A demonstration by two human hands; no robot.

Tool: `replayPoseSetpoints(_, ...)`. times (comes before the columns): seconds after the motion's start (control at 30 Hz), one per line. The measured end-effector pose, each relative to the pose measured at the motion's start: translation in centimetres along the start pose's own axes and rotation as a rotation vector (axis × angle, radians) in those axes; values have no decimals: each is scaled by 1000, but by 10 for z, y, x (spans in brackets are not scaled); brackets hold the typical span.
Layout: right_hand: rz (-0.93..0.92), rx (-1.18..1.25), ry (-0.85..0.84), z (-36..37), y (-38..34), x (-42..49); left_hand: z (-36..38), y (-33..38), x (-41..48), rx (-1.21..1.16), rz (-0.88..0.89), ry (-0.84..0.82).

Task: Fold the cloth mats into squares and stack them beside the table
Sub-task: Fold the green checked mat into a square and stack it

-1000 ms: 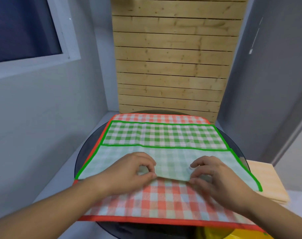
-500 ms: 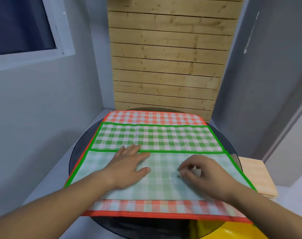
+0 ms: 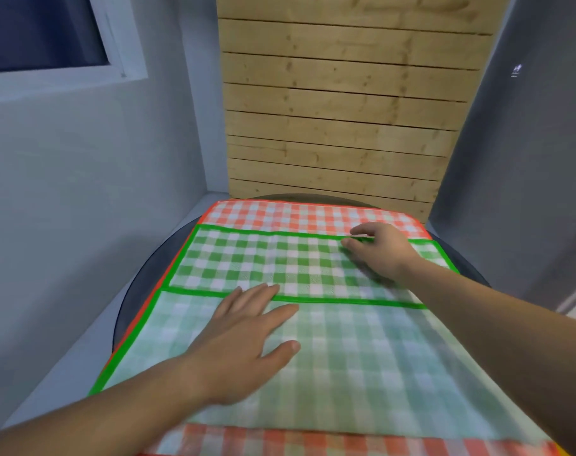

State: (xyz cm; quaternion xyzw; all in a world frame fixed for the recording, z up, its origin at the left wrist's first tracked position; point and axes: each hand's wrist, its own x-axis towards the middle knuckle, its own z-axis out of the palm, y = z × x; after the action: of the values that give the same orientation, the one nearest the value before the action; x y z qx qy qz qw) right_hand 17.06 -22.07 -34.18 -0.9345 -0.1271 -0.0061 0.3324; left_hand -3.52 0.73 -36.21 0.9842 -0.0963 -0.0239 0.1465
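One green mat (image 3: 247,261), one red mat (image 3: 296,215), one left hand (image 3: 244,343), one right hand (image 3: 379,251), one table (image 3: 140,287).

Bare forearms, bare left hand (image 3: 244,353), right hand (image 3: 379,251)

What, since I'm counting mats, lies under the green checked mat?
An orange checked mat shows beyond the far and near edges of the green mat, on a dark round table. Anything else between is covered.

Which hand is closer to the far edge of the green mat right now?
Right. The right hand grips the far edge of the green mat; the left hand lies flat on its folded-over near flap, well short.
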Motion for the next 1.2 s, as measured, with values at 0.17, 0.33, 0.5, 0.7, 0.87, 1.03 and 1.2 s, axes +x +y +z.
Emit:
replayPoseSetpoints(0.17, -51, -79, 4, 8, 7, 24, 3, -1, 2, 9, 3, 17)
replayPoseSetpoints(0.33, -76, -101, 9, 9, 3, 27, 5, -2, 1, 13, 0, 25)
replayPoseSetpoints(0.5, -92, -108, 41, 6, -8, 24, 6, -3, 1, 18, 8, 30)
replayPoseSetpoints(0.7, -164, -140, 131, -12, -23, 11, 5, -3, 1, 39, 21, 24)
replayPoseSetpoints(0.87, -254, -155, 177, -43, -41, -10, 4, -1, -1, 102, 40, 38)
replayPoseSetpoints(1.03, -356, -246, 205, -71, -63, -56, -6, 12, -8, 175, 149, 138)
replayPoseSetpoints(1.2, -454, -256, 116, -84, -70, -119, -30, 40, -23, 220, 345, 433)
